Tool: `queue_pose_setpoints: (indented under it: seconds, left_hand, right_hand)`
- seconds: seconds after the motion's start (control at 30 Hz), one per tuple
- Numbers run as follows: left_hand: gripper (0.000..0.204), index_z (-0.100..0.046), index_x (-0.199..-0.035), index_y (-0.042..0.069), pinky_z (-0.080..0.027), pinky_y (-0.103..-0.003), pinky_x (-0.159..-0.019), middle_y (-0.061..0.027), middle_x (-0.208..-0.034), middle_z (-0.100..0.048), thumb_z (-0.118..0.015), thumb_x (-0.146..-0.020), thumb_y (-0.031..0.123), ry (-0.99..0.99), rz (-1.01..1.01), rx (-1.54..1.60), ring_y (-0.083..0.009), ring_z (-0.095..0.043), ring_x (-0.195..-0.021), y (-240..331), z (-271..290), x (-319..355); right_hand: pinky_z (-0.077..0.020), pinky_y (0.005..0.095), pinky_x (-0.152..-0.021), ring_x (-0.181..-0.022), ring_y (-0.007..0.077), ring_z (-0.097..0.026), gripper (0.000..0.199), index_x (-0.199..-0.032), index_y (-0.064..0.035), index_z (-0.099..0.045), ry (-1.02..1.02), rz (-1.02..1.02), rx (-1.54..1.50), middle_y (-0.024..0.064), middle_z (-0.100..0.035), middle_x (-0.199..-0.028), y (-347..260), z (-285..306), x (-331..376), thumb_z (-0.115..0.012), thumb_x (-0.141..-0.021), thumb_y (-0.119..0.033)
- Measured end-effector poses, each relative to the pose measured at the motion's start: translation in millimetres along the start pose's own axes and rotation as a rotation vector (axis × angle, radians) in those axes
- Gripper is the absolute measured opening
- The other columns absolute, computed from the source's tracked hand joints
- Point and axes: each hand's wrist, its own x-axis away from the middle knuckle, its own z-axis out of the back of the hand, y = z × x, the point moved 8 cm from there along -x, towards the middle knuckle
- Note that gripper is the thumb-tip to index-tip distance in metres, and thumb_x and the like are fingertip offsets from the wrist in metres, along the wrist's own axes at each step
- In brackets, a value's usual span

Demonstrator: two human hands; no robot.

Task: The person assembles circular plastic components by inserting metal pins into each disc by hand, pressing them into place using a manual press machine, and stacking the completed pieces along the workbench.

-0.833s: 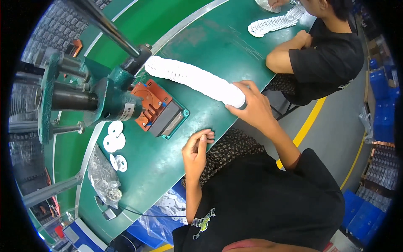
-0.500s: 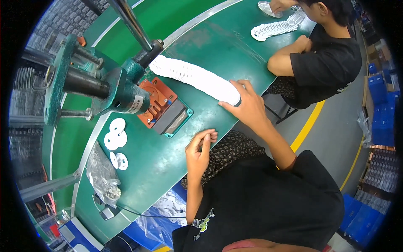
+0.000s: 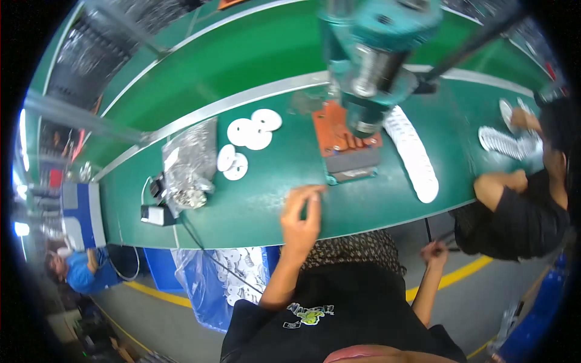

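My left hand [image 3: 301, 222] hovers over the near edge of the green table, fingers loosely bent and thumb apart, with nothing visible in it. Down beside my lap, off the table, is my right hand [image 3: 434, 253]; its fingers are small and blurred, so their grip is unclear. A long overlapping row of white discs [image 3: 413, 154] lies to the right of a green press [image 3: 372, 78]. Beneath the press sits an orange fixture [image 3: 333, 134] with a grey block in front. Several loose white discs with centre holes [image 3: 259, 139] lie left of it.
A clear plastic bag [image 3: 192, 160] of small metal parts and a small white box [image 3: 158, 215] with a cable are on the left. Below the table edge stands a blue bin [image 3: 242, 272] of white pieces. A co-worker [image 3: 514, 199] sits at the right beside another disc row [image 3: 505, 144].
My right hand has let go of the disc row's near end and dropped below the table edge. The view has swung left, bringing another person in blue into sight.
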Motion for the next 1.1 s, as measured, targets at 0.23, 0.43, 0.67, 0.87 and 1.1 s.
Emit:
queue_pose_setpoints:
  seconds: [0.23, 0.43, 0.67, 0.87, 1.1]
  left_hand:
    - [0.034, -0.053, -0.124, -0.001, -0.038, -0.044, -0.102, -0.0220, -0.124, -0.054, -0.057, -0.091, 0.009, 0.210, -0.025, -0.596, -0.0372, -0.051, -0.116, -52, 108, -52]
    - [0.029, -0.060, -0.115, -0.002, -0.043, -0.042, -0.093, -0.0197, -0.111, -0.061, -0.060, -0.093, 0.017, 0.219, 0.043, -0.673, -0.0344, -0.057, -0.104, -83, 107, -71]
    - [0.026, -0.064, -0.108, -0.002, -0.048, -0.037, -0.083, -0.0164, -0.104, -0.066, -0.060, -0.094, 0.019, 0.202, 0.041, -0.580, -0.0273, -0.063, -0.093, -88, 104, -73]
    - [0.025, -0.066, -0.109, -0.004, -0.052, -0.034, -0.085, -0.0155, -0.107, -0.068, -0.057, -0.096, 0.015, 0.343, 0.039, -0.492, -0.0240, -0.065, -0.097, -61, 109, -62]
    - [0.016, -0.067, -0.101, -0.005, -0.049, -0.035, -0.092, -0.0176, -0.104, -0.068, -0.054, -0.094, 0.002, 0.160, 0.054, -0.088, -0.0242, -0.065, -0.098, -11, 39, 5]
  right_hand:
    - [-0.0454, 0.0427, -0.096, -0.110, 0.0257, -0.055, 0.042, -0.120, 0.0027, -0.050, 0.018, -0.253, 0.177, 0.0147, -0.055, -0.120, 76, 50, -60, -0.035, -0.081, 0.009]
    - [-0.0422, 0.0379, -0.106, -0.125, 0.0285, -0.048, 0.060, -0.139, 0.0072, -0.035, -0.568, -0.134, 0.501, 0.0208, -0.045, -0.136, 79, -60, 49, -0.051, -0.082, 0.014]
    - [-0.0508, 0.0344, -0.092, -0.100, 0.0235, -0.061, 0.034, -0.117, 0.0042, -0.054, -0.718, -0.161, 0.411, 0.0139, -0.059, -0.109, 63, -87, 146, -0.054, -0.083, 0.012]
    - [-0.0452, 0.0377, -0.103, -0.113, 0.0276, -0.058, 0.035, -0.125, 0.0103, -0.049, -0.711, -0.113, 0.539, 0.0201, -0.057, -0.120, 71, -98, 162, -0.052, -0.090, 0.006]
    - [-0.0369, 0.0450, -0.110, -0.128, 0.0348, -0.047, 0.047, -0.139, 0.0062, -0.035, -1.058, 0.093, 0.451, 0.0280, -0.044, -0.138, 67, -149, 230, -0.050, -0.098, -0.009]
